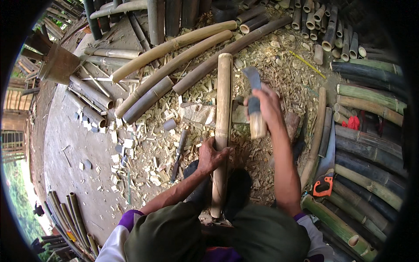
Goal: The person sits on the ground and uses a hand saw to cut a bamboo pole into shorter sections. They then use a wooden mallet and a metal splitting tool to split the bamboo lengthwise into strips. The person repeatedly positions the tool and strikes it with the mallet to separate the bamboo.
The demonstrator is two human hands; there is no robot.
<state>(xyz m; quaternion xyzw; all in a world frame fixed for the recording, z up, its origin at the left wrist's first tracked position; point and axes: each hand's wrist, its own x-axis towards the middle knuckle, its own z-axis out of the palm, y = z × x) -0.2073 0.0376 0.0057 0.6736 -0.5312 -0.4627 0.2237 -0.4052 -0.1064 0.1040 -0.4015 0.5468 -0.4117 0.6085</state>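
A peeled, pale bamboo pole [224, 96] runs lengthwise in front of me, from between my feet up across a short log [198, 114] on the ground. My left hand [213, 156] is closed round its left side, below the log. To the right of the pole, my right hand [268, 105] grips a billhook by its dark-wrapped handle. The billhook's blade [251, 77] points up and is apart from the pole, and its bare wooden handle end [258, 127] sticks out below my fist. The hand and tool are slightly blurred.
Wood chips [148, 153] cover the ground. Beyond the log lie long bamboo poles [174, 48]. A chisel-like tool [179, 155] rests left of my feet. At right are an orange-handled saw [323, 185] and stacked bamboo [371, 148]; cut bamboo tubes [312, 19] fill the far right.
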